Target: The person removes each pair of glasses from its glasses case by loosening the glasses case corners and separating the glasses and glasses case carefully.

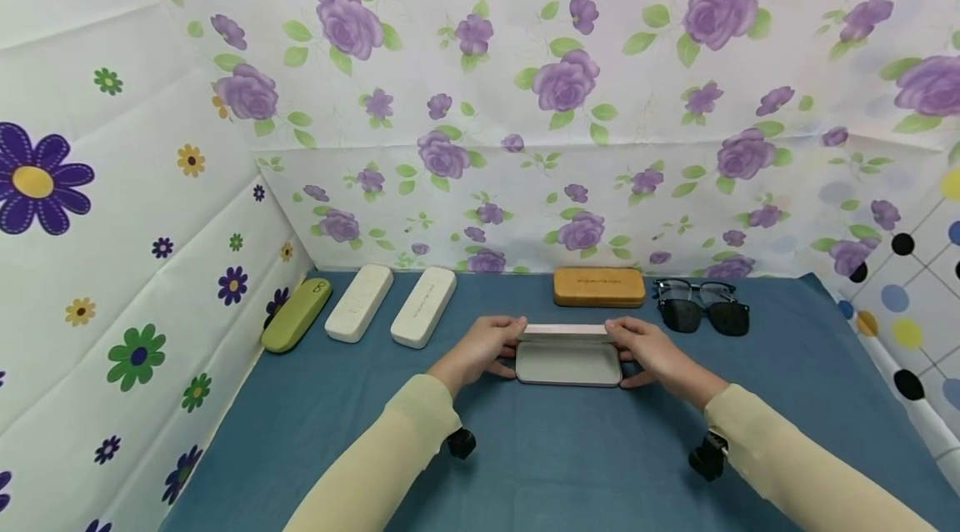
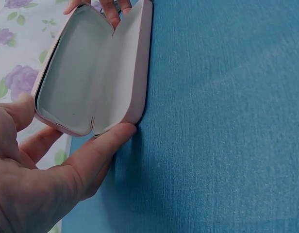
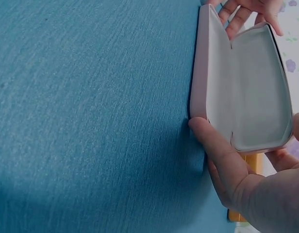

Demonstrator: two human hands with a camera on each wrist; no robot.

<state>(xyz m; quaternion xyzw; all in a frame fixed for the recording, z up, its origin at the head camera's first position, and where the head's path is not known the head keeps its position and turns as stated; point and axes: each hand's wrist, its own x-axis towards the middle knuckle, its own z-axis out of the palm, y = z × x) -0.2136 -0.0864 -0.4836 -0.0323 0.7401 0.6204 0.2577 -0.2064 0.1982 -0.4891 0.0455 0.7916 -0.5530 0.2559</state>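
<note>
Case (image 1: pixel 567 363) is opened, ends held by half-spread left grip (image 1: pixel 487 348) and right grip (image 1: pixel 651 353).

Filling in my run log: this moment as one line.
left hand: grips glasses case, left end | right hand: grips right end | lid: raised | sunglasses: untouched

The blue surface (image 1: pixel 577 465) carries, along its far side from left to right, a green case (image 1: pixel 297 315), a white case (image 1: pixel 359 303), a second white case (image 1: pixel 423 308) (all three slanted), an orange case (image 1: pixel 598 288), then clear glasses (image 1: pixel 716 292) with sunglasses (image 1: pixel 727 318) just in front. Nearer the middle, an open case (image 1: pixel 567 365) rests on its base.
</note>
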